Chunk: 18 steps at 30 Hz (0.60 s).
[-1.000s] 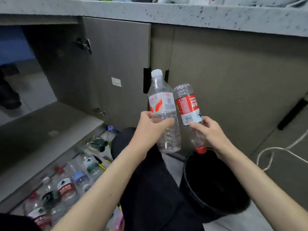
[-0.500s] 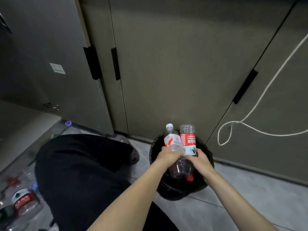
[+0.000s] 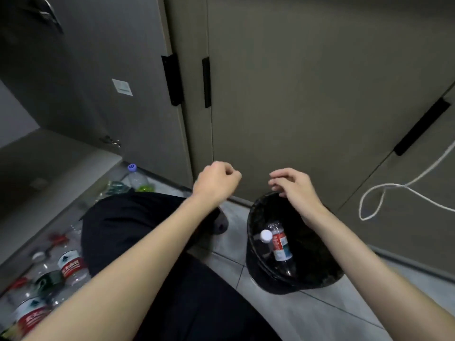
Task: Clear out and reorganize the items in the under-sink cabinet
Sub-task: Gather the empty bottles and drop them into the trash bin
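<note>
Two clear plastic bottles lie inside the black bin on the floor: one with a red label, one showing its white cap. My right hand hovers over the bin's far rim, fingers loosely curled, holding nothing. My left hand hangs in the air to the left of the bin, fingers curled loosely, also empty. Several more plastic bottles lie on the floor at the lower left, beside the open cabinet.
The open cabinet door stands at the upper left, closed doors behind the bin. A white cord loops at the right. My black-clad knee fills the middle. A purple-capped bottle lies by the cabinet base.
Both hands let go of the two bottles, which dropped into the black bin. The hands rose and drew apart, now empty.
</note>
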Tool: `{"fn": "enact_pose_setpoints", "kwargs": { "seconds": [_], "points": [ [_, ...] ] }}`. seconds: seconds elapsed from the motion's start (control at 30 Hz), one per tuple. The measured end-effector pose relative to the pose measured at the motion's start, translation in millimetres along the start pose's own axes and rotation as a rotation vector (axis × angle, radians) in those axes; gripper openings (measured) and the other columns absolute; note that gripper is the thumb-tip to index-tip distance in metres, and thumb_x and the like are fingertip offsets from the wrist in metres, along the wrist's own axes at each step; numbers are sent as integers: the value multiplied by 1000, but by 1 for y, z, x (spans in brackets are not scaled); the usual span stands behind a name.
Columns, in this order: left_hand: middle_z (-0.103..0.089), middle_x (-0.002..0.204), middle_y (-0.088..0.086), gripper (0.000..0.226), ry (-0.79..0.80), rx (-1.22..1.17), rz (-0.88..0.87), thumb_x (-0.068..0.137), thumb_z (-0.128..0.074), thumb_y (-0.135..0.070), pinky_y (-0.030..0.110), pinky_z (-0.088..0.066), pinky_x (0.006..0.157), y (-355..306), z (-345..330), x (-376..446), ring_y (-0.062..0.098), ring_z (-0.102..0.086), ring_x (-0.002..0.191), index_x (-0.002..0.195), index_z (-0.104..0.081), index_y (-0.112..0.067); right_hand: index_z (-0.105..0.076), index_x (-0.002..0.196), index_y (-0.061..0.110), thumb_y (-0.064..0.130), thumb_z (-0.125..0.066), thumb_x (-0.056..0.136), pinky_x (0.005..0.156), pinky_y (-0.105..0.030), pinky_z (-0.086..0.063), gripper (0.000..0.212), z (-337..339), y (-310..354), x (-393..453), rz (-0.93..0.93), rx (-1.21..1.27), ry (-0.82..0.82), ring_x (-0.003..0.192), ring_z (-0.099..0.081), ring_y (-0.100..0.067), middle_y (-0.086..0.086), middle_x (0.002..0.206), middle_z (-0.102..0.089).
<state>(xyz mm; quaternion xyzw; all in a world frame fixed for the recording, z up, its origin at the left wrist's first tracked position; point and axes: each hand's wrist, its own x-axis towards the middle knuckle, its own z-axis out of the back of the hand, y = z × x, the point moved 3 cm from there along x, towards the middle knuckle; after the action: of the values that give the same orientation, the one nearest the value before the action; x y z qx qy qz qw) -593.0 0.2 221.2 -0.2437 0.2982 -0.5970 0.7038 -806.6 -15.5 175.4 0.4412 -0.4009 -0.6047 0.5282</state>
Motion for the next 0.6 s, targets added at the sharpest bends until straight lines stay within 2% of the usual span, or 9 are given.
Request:
{"fn": "enact_pose_setpoints", "kwargs": {
  "seconds": [0.07, 0.13, 0.3, 0.37, 0.4, 0.5, 0.6],
  "points": [
    [-69, 81, 4, 27, -132, 91, -2, 81, -52, -40, 37, -55, 82, 7, 60, 3, 32, -64, 88, 76, -70, -21, -73, 87, 20, 4, -58, 90, 58, -11, -45, 22, -41, 41, 16, 70, -80, 131, 66, -67, -6, 0, 80, -76],
    [-68, 83, 7, 29, -250, 148, 29, 81, -51, -40, 37, -53, 81, 21, 117, 3, 34, -62, 88, 77, -71, -20, -72, 83, 22, 7, -58, 89, 60, -12, -45, 21, -91, 84, 27, 159, -160, 255, 68, -68, -6, 1, 80, -77],
    [-70, 89, 7, 30, -419, 264, 166, 82, -48, -39, 35, -46, 73, 97, 231, -13, 35, -62, 91, 86, -71, -20, -73, 77, 22, 21, -58, 82, 76, -34, -59, 16, -230, 182, 32, 353, -329, 487, 74, -69, -12, 5, 76, -76],
    [-70, 101, 8, 31, -433, 331, 241, 85, -48, -41, 35, -44, 76, 139, 259, -25, 35, -61, 97, 98, -71, -24, -72, 77, 20, 25, -57, 80, 85, -39, -59, 16, -287, 206, 25, 394, -455, 581, 85, -71, -21, 3, 81, -76],
    [-69, 106, 9, 33, -426, 358, 286, 86, -49, -42, 35, -44, 77, 162, 270, -32, 36, -61, 100, 103, -70, -24, -72, 79, 18, 27, -57, 80, 83, -38, -58, 18, -313, 215, 20, 412, -539, 627, 87, -71, -24, 1, 83, -75],
    [-68, 114, 13, 37, -361, 391, 454, 87, -51, -46, 36, -49, 83, 237, 286, -55, 36, -63, 105, 110, -69, -22, -69, 77, 11, 32, -57, 81, 65, -30, -53, 24, -382, 225, 1, 461, -804, 777, 74, -69, -27, -2, 74, -73],
    [-68, 112, 11, 41, -287, 351, 615, 87, -54, -49, 34, -50, 80, 312, 279, -84, 33, -64, 101, 113, -67, -20, -61, 75, 11, 35, -56, 81, 66, -30, -51, 25, -435, 213, -18, 536, -1024, 831, 71, -65, -28, -7, 78, -69]
  ]
}}
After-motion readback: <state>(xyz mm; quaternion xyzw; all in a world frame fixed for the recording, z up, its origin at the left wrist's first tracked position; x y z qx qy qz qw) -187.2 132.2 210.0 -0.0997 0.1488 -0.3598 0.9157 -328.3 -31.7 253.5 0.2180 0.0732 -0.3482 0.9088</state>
